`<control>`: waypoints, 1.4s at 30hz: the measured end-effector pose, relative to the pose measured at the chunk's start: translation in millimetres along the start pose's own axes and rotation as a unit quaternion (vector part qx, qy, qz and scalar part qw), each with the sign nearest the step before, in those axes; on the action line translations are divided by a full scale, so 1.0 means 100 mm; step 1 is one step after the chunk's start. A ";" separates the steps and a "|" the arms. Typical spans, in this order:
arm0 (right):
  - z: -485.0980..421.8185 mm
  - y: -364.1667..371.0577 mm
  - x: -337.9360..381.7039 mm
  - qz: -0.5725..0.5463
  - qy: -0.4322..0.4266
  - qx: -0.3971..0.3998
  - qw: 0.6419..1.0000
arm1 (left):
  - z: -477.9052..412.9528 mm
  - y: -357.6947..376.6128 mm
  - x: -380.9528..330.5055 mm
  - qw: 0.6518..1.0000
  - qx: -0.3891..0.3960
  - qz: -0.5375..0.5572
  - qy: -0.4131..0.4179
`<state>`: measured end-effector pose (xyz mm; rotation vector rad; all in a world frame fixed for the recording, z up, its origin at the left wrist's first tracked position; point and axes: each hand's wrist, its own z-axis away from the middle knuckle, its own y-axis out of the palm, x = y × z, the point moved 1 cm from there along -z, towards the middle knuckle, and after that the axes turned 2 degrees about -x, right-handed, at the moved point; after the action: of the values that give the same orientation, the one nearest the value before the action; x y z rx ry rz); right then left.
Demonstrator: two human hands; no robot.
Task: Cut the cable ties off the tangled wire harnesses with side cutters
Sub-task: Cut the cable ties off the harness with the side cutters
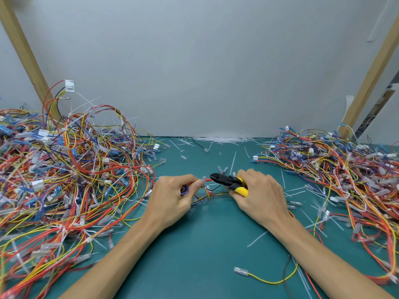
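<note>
— How far along is this, do you reckon?

— Somewhere in the middle, I'd say; a drift of snipped ties (222, 139) lies at the back of the mat, centre of the frame, with more strewn toward the lower right; yet the left heap (64, 169) is thick with white ties and looks barely begun; the right heap (345, 169) sits flatter, perhaps the finished lot, though I can't be sure.

— And the hands?

— The left hand (172, 197) pinches a small harness (207, 196) just left of centre; the right hand (261, 195) is wrapped round the yellow handles of the side cutters (226, 181), black nose pointing left, right beside the left fingertips; whether the blades have a tie between them I can't tell.

— What's it all on?

— A teal mat (205, 255) against a plain grey wall (216, 72); a wooden post (23, 50) slants at upper left, another at upper right; a loose yellow wire (265, 279) lies at the bottom right.
</note>
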<state>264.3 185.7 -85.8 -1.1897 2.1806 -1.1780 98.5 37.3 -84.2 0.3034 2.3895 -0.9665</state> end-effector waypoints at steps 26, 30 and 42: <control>-0.12 0.02 -0.12 -0.300 0.165 -0.040 0.939 | 0.08 0.11 -0.23 0.930 0.026 -0.268 0.250; -0.11 0.00 -0.13 -0.302 0.161 -0.043 0.939 | 0.15 0.21 -0.32 0.948 0.078 -0.248 0.185; -0.05 -0.04 -0.06 -0.302 0.154 -0.057 0.939 | 0.08 0.16 -0.10 0.992 0.095 -0.069 0.055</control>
<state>265.6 192.0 -80.1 -1.9314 2.1867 -1.5808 116.4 42.9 -92.5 0.2713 2.4469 -1.2763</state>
